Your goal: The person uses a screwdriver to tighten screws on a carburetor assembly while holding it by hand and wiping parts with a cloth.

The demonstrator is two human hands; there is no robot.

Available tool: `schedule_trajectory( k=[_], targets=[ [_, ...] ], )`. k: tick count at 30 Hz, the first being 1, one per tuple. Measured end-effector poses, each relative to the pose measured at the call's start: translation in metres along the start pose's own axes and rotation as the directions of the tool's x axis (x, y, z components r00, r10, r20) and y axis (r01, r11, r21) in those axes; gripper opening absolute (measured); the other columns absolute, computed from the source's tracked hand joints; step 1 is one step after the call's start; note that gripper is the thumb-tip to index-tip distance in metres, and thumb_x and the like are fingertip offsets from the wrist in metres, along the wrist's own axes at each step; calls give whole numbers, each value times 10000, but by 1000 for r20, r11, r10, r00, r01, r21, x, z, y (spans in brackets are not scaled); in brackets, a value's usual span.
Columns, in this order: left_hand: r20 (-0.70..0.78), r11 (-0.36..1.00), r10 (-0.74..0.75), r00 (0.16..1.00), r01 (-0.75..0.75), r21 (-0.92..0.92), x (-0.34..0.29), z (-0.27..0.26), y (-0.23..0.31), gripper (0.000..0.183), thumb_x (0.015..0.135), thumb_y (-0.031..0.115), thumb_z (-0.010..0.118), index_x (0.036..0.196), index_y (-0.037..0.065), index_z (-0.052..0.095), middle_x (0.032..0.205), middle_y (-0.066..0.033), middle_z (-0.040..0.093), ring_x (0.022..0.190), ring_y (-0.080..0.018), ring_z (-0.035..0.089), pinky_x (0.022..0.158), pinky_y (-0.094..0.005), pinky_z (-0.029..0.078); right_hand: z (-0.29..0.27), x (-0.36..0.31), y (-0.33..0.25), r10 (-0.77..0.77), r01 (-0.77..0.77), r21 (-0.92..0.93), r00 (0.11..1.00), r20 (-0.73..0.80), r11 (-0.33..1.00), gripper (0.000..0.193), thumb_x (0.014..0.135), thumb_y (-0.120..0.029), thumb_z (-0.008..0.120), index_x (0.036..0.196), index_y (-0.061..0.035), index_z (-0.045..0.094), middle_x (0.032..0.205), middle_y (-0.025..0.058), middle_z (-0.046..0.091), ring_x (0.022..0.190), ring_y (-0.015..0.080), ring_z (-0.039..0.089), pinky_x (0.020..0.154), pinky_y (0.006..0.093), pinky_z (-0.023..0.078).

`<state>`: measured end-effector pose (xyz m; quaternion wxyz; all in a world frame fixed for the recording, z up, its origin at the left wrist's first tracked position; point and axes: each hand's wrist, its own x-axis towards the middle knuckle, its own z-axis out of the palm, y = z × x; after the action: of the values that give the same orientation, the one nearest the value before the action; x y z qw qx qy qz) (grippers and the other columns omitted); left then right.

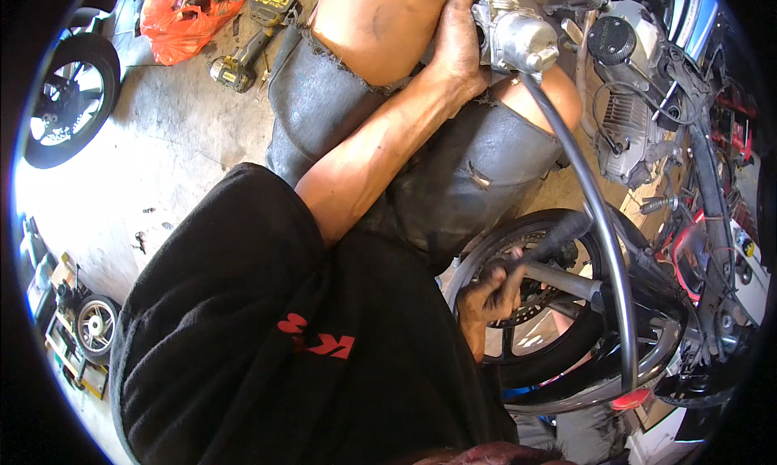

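Observation:
My left hand (461, 40) is wrapped around a silver metal carburetor (522, 40), holding it above my knee. The hand hides part of its near side. A long dark tube (595, 190) runs from under the carburetor down toward the lower right, passing in front of a wheel. My right hand (488, 299) is lower, in front of that black motorcycle wheel (506, 360) with its brake disc. Its fingers are curled around a dark stick-shaped tool (558, 240), which points up and to the right. That tool is blurred, so its exact kind is unclear.
A motorcycle engine (627, 117) and frame parts crowd the right side. On the floor at upper left lie a yellow-black cordless power tool (255, 40) and an orange plastic bag (182, 20). A loose wheel (77, 101) stands far left. Small parts (140, 241) lie below.

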<state>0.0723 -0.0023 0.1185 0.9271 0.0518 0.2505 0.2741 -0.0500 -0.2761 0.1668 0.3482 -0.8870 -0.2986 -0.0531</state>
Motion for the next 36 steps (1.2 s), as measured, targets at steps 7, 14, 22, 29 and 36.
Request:
schedule_trajectory(
  k=[7, 14, 22, 29, 36],
  targets=[
    [79, 999, 8, 997, -5, -43, 6, -10, -4, 289, 871, 395, 493, 977, 133, 552, 837, -66, 627, 738, -204, 616, 709, -379, 527, 5, -6, 11, -59, 63, 35, 991, -117, 997, 423, 951, -186, 510, 1180, 170, 515, 863, 229, 674, 705, 267, 670, 596, 291, 504],
    [71, 997, 26, 997, -21, -78, 9, -13, -7, 363, 877, 428, 449, 885, 92, 586, 798, -68, 637, 725, -211, 625, 719, -375, 535, 1, -14, 19, 7, -4, 43, 997, -81, 999, 370, 930, -117, 531, 1179, 158, 527, 873, 224, 679, 720, 261, 665, 659, 316, 513],
    [23, 999, 7, 1000, -8, 41, 16, -18, -7, 425, 885, 471, 417, 917, 89, 602, 823, -71, 645, 750, -222, 630, 715, -393, 540, 8, -14, 29, -139, 140, 5, 984, -115, 990, 372, 943, -118, 506, 1171, 176, 513, 933, 238, 674, 722, 289, 673, 680, 310, 525],
    [131, 1000, 10, 991, -10, -5, 23, -19, -8, 449, 898, 486, 391, 908, 84, 591, 819, -74, 635, 755, -227, 625, 713, -397, 539, 14, -14, 29, -69, 116, 230, 976, -205, 966, 356, 942, -121, 509, 1152, 165, 545, 621, 105, 598, 537, 155, 527, 524, 276, 446],
    [317, 981, -75, 946, 127, -148, 12, -23, -9, 387, 910, 444, 414, 931, 107, 602, 840, -84, 646, 764, -224, 638, 675, -355, 543, 4, -3, 25, -61, 66, 89, 996, -58, 994, 402, 939, -134, 522, 1187, 182, 498, 1005, 286, 649, 819, 336, 680, 673, 347, 526]
  ],
)
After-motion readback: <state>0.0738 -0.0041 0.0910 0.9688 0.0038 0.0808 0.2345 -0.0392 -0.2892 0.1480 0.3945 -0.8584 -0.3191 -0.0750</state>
